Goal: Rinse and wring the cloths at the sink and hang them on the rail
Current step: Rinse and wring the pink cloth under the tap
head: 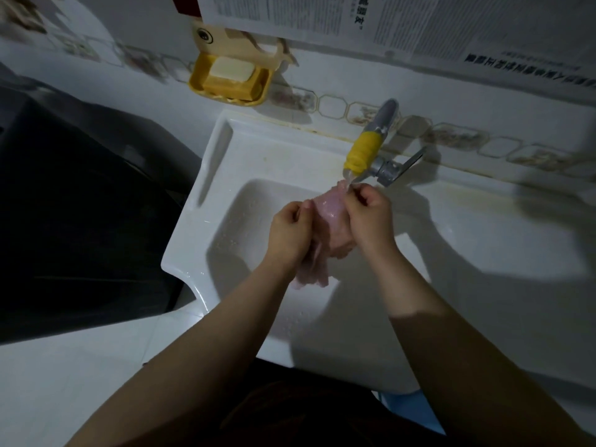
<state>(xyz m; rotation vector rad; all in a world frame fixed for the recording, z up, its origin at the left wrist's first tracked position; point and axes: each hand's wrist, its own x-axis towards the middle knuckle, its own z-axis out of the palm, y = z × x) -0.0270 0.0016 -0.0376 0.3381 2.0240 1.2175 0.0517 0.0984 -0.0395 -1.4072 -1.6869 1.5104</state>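
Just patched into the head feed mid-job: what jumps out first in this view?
Both hands hold a wet pink cloth over the white sink at centre: the left hand grips its left side, the right hand pinches its top edge under the tap. The tap, wrapped in yellow, comes off the tiled wall at upper right. A yellow soap dish holding a pale bar hangs on the wall at upper left.
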